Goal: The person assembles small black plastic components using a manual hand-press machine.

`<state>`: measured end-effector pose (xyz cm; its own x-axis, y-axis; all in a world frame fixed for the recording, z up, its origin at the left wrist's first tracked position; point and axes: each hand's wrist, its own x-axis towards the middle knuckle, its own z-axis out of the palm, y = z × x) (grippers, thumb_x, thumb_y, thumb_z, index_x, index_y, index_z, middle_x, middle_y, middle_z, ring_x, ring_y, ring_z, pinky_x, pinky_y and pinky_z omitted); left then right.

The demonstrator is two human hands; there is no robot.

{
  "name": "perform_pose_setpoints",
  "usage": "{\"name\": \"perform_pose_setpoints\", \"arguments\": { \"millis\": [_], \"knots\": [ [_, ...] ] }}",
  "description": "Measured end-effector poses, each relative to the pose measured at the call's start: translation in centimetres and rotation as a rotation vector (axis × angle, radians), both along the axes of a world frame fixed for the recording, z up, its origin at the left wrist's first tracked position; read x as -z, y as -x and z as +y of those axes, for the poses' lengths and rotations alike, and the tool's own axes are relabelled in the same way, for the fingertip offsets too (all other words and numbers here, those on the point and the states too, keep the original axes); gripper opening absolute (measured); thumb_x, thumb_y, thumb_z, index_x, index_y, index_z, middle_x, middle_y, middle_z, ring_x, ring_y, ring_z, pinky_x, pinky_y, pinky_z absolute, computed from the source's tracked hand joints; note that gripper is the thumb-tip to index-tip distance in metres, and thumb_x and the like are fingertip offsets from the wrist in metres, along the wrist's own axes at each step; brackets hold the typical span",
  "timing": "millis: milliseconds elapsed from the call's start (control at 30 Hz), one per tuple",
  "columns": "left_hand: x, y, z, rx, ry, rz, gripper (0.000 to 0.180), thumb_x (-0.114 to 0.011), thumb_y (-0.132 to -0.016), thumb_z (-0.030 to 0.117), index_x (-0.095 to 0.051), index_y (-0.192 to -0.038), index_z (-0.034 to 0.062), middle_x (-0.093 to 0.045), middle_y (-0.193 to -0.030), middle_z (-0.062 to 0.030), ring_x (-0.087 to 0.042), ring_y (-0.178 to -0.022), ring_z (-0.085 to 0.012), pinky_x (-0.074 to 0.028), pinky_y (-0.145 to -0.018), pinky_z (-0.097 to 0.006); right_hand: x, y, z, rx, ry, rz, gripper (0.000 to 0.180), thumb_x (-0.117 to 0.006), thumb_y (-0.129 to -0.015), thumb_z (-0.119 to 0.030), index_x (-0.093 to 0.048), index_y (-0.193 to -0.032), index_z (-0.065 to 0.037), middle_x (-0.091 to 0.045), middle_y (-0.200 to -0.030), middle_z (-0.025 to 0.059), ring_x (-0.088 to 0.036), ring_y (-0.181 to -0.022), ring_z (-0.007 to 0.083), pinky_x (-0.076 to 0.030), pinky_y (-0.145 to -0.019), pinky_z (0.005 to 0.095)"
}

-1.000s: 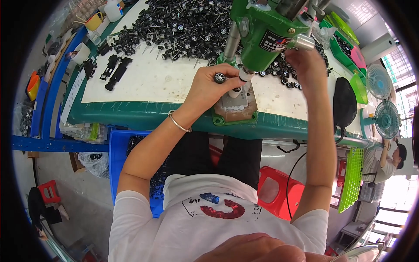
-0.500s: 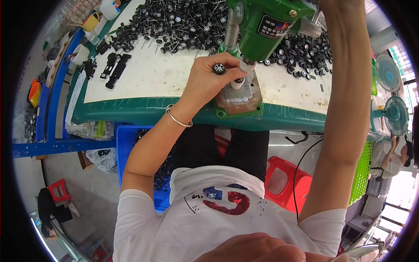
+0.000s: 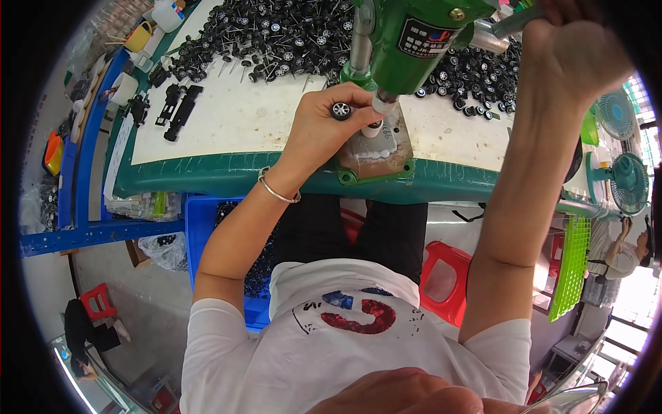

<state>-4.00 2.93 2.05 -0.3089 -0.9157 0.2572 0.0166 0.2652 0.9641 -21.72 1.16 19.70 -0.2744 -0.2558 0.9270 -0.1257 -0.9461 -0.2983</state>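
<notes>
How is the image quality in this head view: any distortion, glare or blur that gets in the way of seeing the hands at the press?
Head view: strong fisheye bend, the green table edge curves and the corners are black. Daylight blows out the lower right beside the fans. The left hand with its small black wheel is sharp and evenly lit. The right hand on the green press is large, near the rim and partly cropped.

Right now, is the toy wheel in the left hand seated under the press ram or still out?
Out. The left hand pinches the small black wheel beside the green press, left of the white ram tip, not beneath it.
</notes>
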Motion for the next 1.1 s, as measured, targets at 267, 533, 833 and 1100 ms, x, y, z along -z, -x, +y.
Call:
{"name": "perform_pose_setpoints", "arguments": {
  "millis": [267,533,833,1100],
  "knots": [
    [1.1,0.1,0.5,-0.038,-0.005,-0.033,0.033,-0.07,-0.079,0.005,-0.065,-0.111,-0.0001,-0.067,-0.091,-0.0044,-0.058,-0.084,-0.0094,-0.047,-0.079,-0.024,0.1,0.0,1.5,-0.126,-0.004,-0.052,0.021,-0.051,-0.086,-0.023,-0.046,-0.071,-0.01,-0.024,-0.052,-0.0046,-0.017,-0.043,0.0061,-0.015,-0.039,0.0227],
    [0.5,0.5,0.8,0.079,-0.038,0.126,0.033,-0.067,-0.084,0.008,-0.062,-0.116,0.0008,-0.07,-0.095,-0.0046,-0.058,-0.082,-0.0078,-0.048,-0.076,-0.022,-1.1,1.5,0.1,-0.455,-0.234,-0.122,0.018,-0.048,-0.08,-0.012,-0.043,-0.064,-0.007,-0.023,-0.052,-0.0023,-0.02,-0.046,0.0085,-0.015,-0.044,0.0249],
    [1.0,-0.8,-0.6,-0.032,-0.251,0.411,0.022,-0.062,-0.084,0.004,-0.061,-0.106,0.0007,-0.062,-0.081,-0.0048,-0.061,-0.077,-0.0112,-0.049,-0.075,-0.025,-1.6,-0.5,-3.6,-0.234,-0.675,-0.206,0.027,-0.048,-0.097,-0.03,-0.056,-0.081,-0.009,-0.048,-0.056,-0.0044,-0.04,-0.04,0.006,-0.033,-0.034,0.0204],
    [4.5,-6.5,-7.6,-0.236,-0.34,-0.218,0.025,-0.065,-0.079,0.013,-0.062,-0.103,0.0069,-0.061,-0.074,-0.0016,-0.055,-0.057,-0.0141,-0.05,-0.056,-0.029,7.3,9.7,-3.0,0.095,-0.905,0.051,0.031,-0.057,-0.09,-0.031,-0.067,-0.104,-0.006,-0.065,-0.079,0.0036,-0.059,-0.066,0.0083,-0.045,-0.059,0.0202]
  ]
}}
